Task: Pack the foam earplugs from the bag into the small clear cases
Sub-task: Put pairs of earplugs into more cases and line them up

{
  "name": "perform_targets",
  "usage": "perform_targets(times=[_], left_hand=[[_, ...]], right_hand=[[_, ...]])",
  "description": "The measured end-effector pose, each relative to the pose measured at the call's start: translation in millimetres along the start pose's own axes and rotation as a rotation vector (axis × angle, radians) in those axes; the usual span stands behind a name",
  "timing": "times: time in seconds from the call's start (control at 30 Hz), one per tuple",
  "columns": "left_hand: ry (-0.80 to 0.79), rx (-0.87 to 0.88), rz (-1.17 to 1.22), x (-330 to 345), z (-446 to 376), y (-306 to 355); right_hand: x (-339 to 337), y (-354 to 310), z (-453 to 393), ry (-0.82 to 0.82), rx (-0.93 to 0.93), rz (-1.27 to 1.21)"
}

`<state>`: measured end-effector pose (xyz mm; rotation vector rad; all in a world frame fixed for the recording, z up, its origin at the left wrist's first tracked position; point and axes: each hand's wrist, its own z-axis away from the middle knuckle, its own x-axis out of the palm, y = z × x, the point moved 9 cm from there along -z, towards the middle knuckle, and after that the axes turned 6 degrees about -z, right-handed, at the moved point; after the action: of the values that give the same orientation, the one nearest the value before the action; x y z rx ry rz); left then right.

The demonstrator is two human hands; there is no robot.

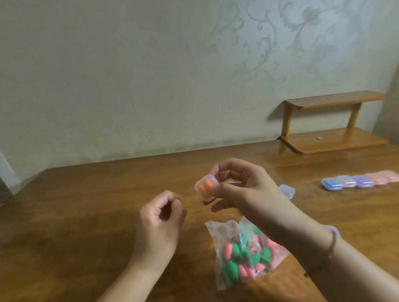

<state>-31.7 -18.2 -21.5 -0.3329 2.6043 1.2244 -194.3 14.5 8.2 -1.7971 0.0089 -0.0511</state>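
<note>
My right hand [240, 185] holds a small clear case [206, 186] with orange earplugs inside, above the table. My left hand [161, 217] hovers to its left, fingers loosely curled, with nothing visible in it. Below the hands a clear plastic bag [242, 253] of green and pink earplugs lies on the wooden table [81, 216]. A row of several filled cases [361, 180], purple and pink-orange, lies at the right. One empty clear case [287, 191] shows behind my right wrist, another [332, 230] peeks out beside my right forearm.
A small two-level wooden shelf [332, 124] stands at the table's back right corner against the patterned wall. A thin cord bracelet [331, 245] circles my right wrist. Bare wood spreads over the left half of the table.
</note>
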Motion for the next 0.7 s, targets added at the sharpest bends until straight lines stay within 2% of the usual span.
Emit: perform_targets(times=[0.17, 0.27, 0.37, 0.7], left_hand=[[-0.125, 0.108, 0.008, 49, -10, 45], [-0.188, 0.216, -0.006, 94, -9, 79], [-0.285, 0.203, -0.003, 150, -7, 100], [-0.752, 0.263, -0.476, 362, 9, 147]], right_hand=[[-44, -13, 7, 0.014, -0.039, 0.106], [-97, -8, 21, 0.076, -0.008, 0.125], [-156, -1, 39, 0.138, 0.031, 0.108], [-407, 31, 64, 0.695, 0.153, 0.291]])
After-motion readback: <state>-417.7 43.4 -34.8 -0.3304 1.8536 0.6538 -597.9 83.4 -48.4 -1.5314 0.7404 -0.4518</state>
